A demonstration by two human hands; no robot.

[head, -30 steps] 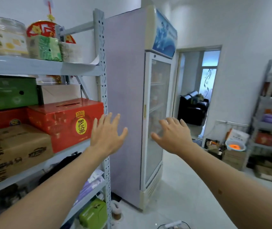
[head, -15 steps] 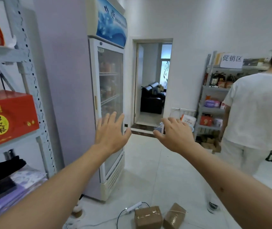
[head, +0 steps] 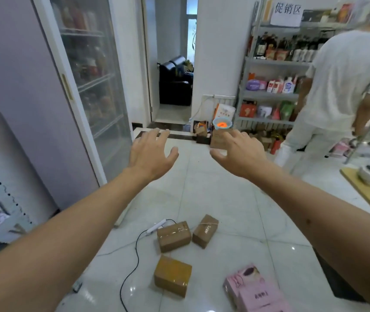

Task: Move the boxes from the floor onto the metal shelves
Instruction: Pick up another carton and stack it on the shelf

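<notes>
Several boxes lie on the white tiled floor below my arms: a taped brown box (head: 173,236), a string-tied brown box (head: 205,230) beside it, a yellow-brown box (head: 172,275) nearer me, and a pink box (head: 256,291) at the bottom right. My left hand (head: 151,154) and my right hand (head: 239,152) are stretched out in front, palms down, fingers spread, holding nothing, well above the boxes. Only a corner of the metal shelf (head: 6,199) shows at the left edge.
A glass-door fridge (head: 89,75) stands on the left. A white power strip (head: 155,226) with a black cable lies by the boxes. A person in white (head: 337,97) stands at a stocked shelf (head: 274,95) on the right. Cartons (head: 204,132) sit near the open doorway.
My view has swung right and down, away from the left shelf with its red box. The floor boxes have come fully into view. Both hands stay empty and spread.
</notes>
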